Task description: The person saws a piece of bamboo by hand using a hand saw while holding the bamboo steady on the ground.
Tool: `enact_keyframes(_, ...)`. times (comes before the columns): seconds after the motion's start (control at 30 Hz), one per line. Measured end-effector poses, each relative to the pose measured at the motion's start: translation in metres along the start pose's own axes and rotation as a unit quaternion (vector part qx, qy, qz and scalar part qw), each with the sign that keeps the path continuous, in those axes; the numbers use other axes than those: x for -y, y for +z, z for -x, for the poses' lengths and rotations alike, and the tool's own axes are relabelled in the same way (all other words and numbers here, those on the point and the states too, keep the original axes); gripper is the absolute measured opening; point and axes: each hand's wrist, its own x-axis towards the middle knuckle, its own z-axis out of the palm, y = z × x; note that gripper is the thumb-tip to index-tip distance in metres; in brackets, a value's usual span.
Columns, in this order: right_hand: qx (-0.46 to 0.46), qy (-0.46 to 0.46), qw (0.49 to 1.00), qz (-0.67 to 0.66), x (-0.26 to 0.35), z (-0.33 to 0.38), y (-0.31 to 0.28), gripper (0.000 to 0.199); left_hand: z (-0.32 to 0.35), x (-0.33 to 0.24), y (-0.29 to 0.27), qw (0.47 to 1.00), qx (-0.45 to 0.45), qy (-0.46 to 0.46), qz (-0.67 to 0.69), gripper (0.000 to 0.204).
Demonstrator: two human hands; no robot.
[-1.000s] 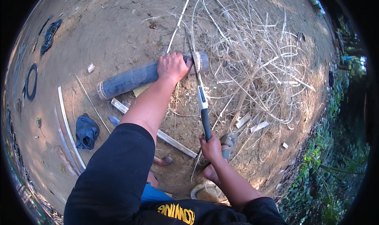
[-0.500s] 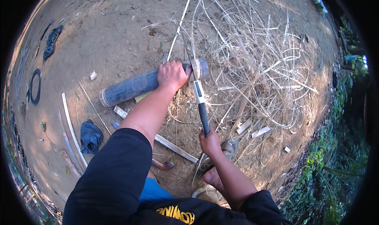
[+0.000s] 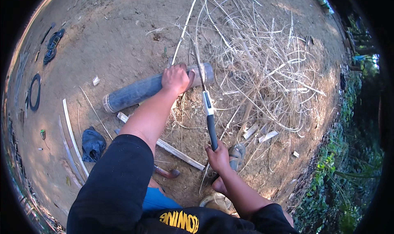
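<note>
A dark bamboo tube [image 3: 135, 92] with pale bands near its ends lies slanted on the ground in front of me. My left hand [image 3: 175, 79] is wrapped over it near its right end, pressing it down. In my right hand [image 3: 217, 157], the fingers close round the black handle of a hand saw [image 3: 208, 107]. Its narrow blade runs away from me across the pale band at the tube's right end, just right of my left hand. The teeth and the depth of any cut are too small to make out.
A tangled heap of pale split strips [image 3: 266, 82] spreads at the right. Long slats [image 3: 180, 154] lie below the tube and at the left. Also at the left are a crumpled dark bag [image 3: 93, 144], a black coil [image 3: 35, 92] and a sandal [image 3: 53, 46]. Plants [image 3: 324, 168] edge the right.
My right hand has drawn the saw back toward me, so more blade shows between the tube and the handle. My left hand still grips the tube in the same place.
</note>
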Motion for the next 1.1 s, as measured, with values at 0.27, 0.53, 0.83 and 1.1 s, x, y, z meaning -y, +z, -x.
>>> enact_keyframes(0.27, -0.002, 0.033, 0.998, -0.058, -0.023, 0.037, 0.009, 0.031, 0.014, 0.013, -0.004, 1.0, -0.007, -0.023, -0.013, 0.063)
enact_keyframes(0.53, -0.024, 0.004, 0.999, -0.023, -0.03, 0.054, 0.018, 0.035, 0.016, 0.024, 0.006, 0.999, -0.042, -0.009, 0.014, 0.057)
enact_keyframes(0.83, 0.001, 0.033, 0.999, 0.002, -0.03, 0.063, 0.03, 0.036, 0.02, 0.022, 0.002, 0.998, -0.041, -0.034, -0.02, 0.056)
enact_keyframes(1.1, -0.009, 0.049, 0.999, -0.007, -0.024, 0.063, 0.033, 0.035, 0.021, 0.023, 0.001, 0.997, -0.062, -0.03, -0.027, 0.055)
